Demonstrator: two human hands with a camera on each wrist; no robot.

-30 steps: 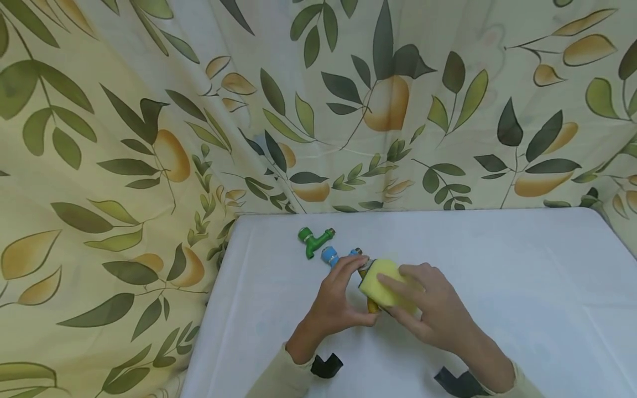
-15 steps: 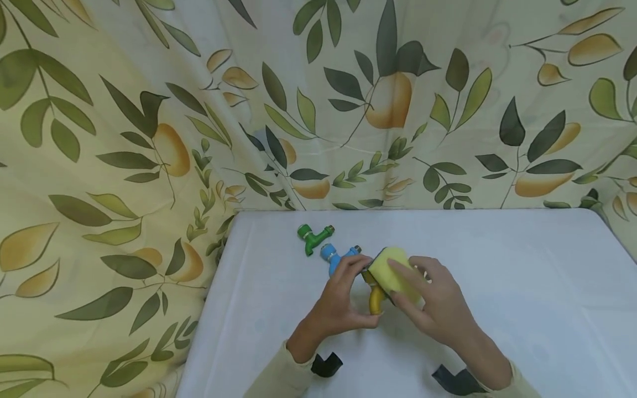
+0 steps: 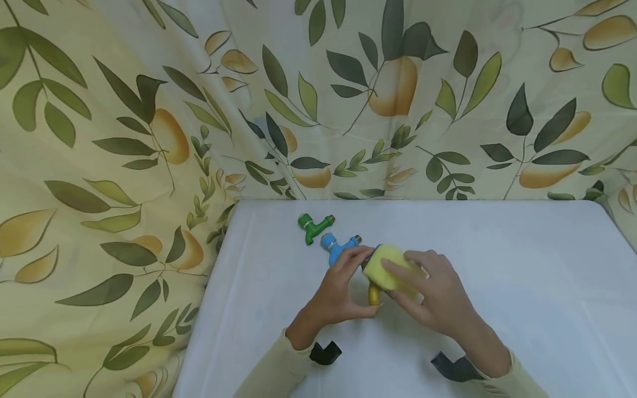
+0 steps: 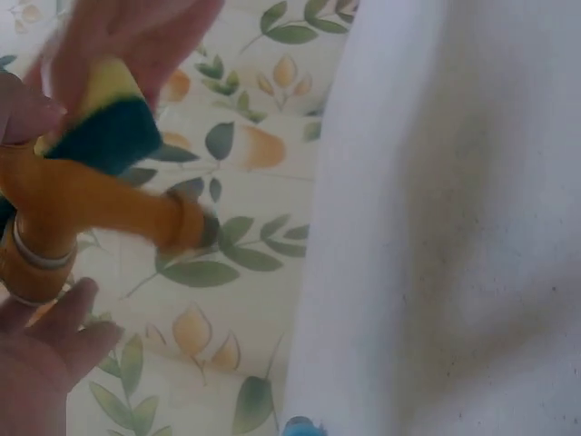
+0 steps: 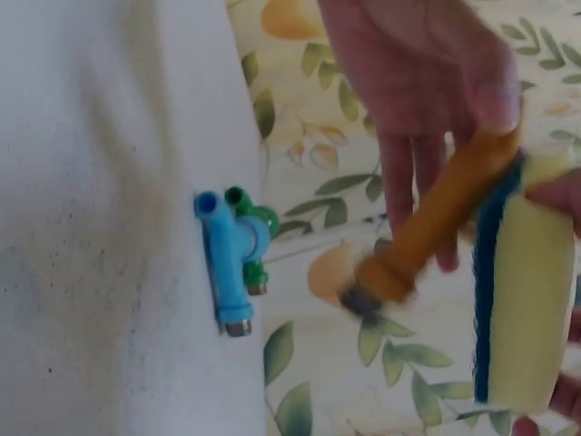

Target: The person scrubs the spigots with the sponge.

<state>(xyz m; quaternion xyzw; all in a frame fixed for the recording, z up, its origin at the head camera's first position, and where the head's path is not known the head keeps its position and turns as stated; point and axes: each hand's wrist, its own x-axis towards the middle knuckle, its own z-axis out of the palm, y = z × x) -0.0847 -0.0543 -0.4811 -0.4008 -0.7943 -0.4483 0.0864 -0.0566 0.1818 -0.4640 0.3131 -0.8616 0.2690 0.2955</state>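
One white table (image 3: 497, 249) spreads beneath my hands: the right hand (image 3: 440, 296) grips a yellow sponge (image 5: 522, 300), its dark side against the orange tap (image 5: 440, 211), which my left hand (image 3: 330, 296) pinches above the table. Just beyond lie a blue tap (image 5: 229, 263) and, farther off, a green tap (image 3: 313, 228).

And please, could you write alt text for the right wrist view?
Left fingers hold an orange tap, and right fingers hold a yellow sponge against it. Nearby, a blue tap lies on a white table, with a green tap behind it.
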